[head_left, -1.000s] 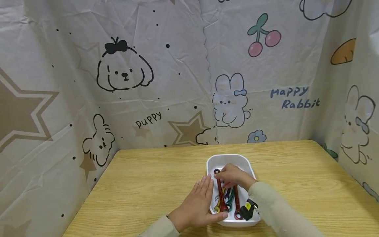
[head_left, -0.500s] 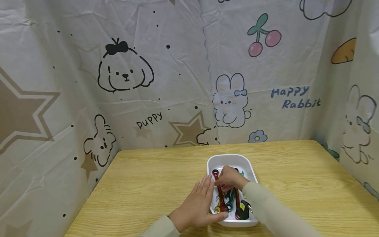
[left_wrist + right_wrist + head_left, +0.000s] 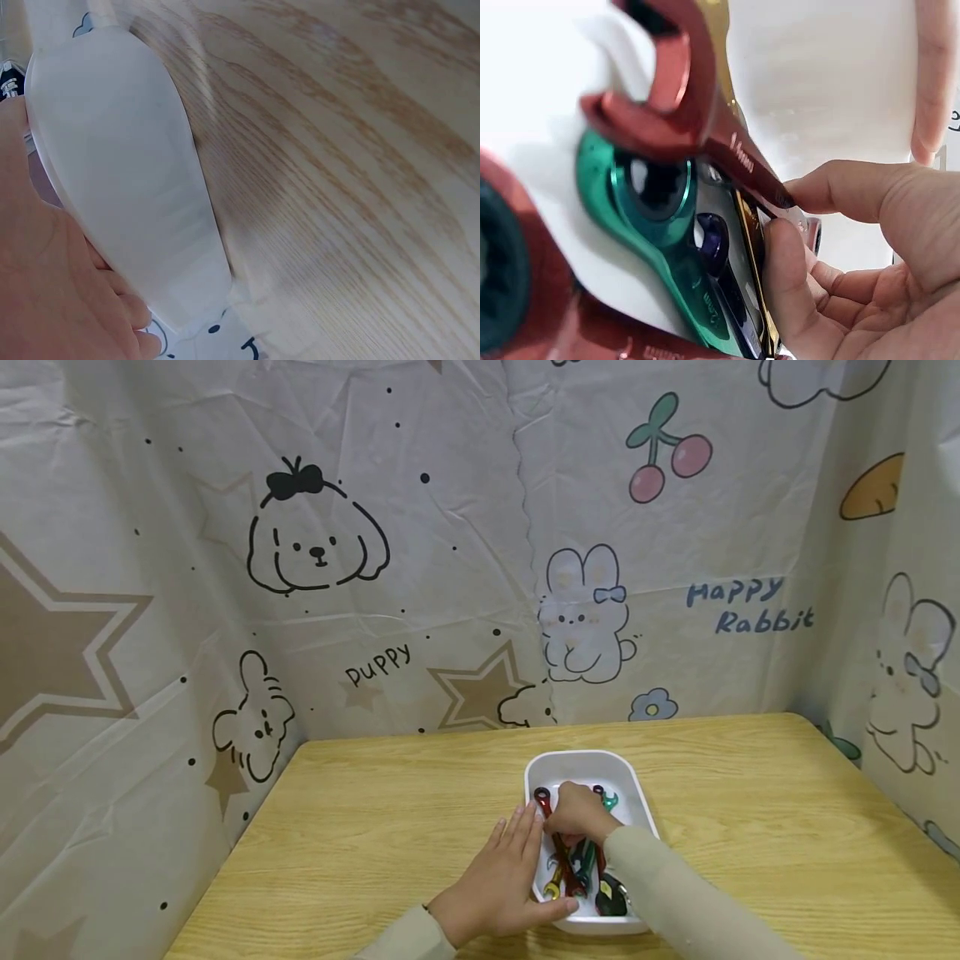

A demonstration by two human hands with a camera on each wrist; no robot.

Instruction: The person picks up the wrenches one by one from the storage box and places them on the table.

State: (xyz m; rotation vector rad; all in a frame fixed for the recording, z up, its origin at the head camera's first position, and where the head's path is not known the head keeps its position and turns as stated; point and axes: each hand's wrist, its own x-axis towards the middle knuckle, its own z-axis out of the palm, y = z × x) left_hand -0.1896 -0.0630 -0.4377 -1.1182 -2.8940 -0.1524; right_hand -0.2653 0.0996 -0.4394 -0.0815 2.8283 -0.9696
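A white plastic bin [image 3: 651, 817] on the table holds several coloured metal wrenches. My right hand [image 3: 580, 812] reaches down into it. In the right wrist view, its thumb and forefinger pinch the shaft of a red combination wrench [image 3: 739, 159], whose open jaw points away from the hand. Below that wrench lie a green wrench [image 3: 679, 281], a small purple wrench [image 3: 718, 251] and gold-coloured ones, partly covered. A second red wrench [image 3: 604, 326] lies beside them. My left hand [image 3: 498, 881] rests along the bin's left side, fingers straight, thumb at the near rim.
The wood-grain table [image 3: 375, 835] stretches to both sides of the bin. A cloth [image 3: 450, 568] printed with cartoon animals hangs behind and at the sides. A black device [image 3: 611, 896] sits at the right wrist, over the bin's near right corner.
My right hand has turned and shifted slightly left. The red wrench's far end has moved a little left, uncovering a green wrench's open end. The left hand has stayed in place.
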